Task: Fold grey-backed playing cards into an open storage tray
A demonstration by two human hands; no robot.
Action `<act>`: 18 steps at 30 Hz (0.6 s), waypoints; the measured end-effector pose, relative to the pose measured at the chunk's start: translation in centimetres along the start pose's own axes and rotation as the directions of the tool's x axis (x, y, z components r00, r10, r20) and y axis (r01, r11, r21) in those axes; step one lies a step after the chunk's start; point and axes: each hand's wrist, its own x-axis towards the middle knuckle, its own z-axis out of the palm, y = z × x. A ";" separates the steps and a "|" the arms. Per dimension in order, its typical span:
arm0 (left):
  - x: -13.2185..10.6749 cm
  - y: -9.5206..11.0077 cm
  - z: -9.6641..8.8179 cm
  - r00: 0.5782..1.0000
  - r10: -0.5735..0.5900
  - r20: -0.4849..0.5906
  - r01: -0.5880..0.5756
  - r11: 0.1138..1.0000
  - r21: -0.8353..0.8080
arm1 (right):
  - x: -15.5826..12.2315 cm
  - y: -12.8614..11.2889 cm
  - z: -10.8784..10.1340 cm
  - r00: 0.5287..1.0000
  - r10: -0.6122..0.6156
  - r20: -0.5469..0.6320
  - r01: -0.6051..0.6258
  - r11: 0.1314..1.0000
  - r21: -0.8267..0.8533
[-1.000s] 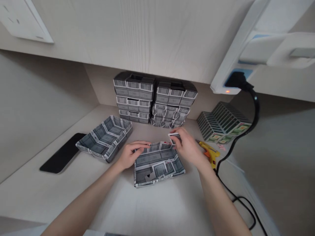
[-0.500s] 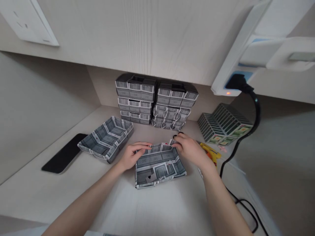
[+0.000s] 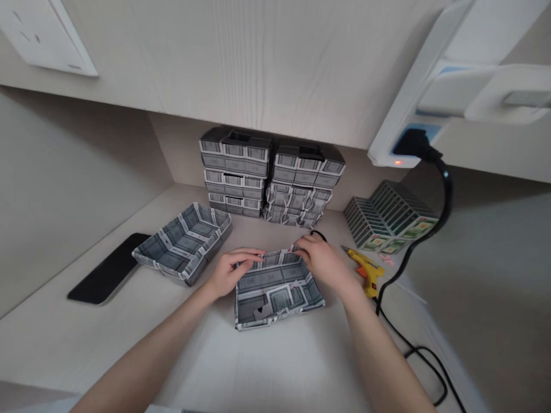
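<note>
A shallow tray folded from grey-patterned playing cards (image 3: 267, 279) sits on the desk in front of me. My left hand (image 3: 228, 273) grips its far left rim between thumb and fingers. My right hand (image 3: 322, 261) is closed on the far rim nearer the right corner, its fingertips partly hidden. Inside the tray, near its front left, a white card piece with a black mark (image 3: 263, 311) shows. Beyond my right hand a black loop (image 3: 319, 234) peeks out; the rest of it is hidden.
To the left lie a second card tray (image 3: 183, 244) and a black phone (image 3: 107, 269). Stacked card boxes (image 3: 235, 166) stand at the back. On the right are a yellow glue gun (image 3: 365, 269), green-and-white card stacks (image 3: 390, 215) and a black cable (image 3: 411, 252) from a power strip (image 3: 390, 155).
My right hand has shifted left along the tray's far rim, uncovering more of the glue gun. The left hand keeps its hold, and the tray has hardly moved.
</note>
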 end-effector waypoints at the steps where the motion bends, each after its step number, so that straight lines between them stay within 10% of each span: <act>1: 0.0 0.0 0.0 1.000 -0.002 0.000 0.002 1.000 0.000 | 0.1 0.0 0.2 1.000 -0.003 0.000 0.003 1.000 -0.022; 18: 0.0 0.0 0.1 1.000 0.004 0.007 -0.004 1.000 -0.001 | 0.8 -1.1 1.9 1.000 -0.027 0.006 0.028 0.988 -0.151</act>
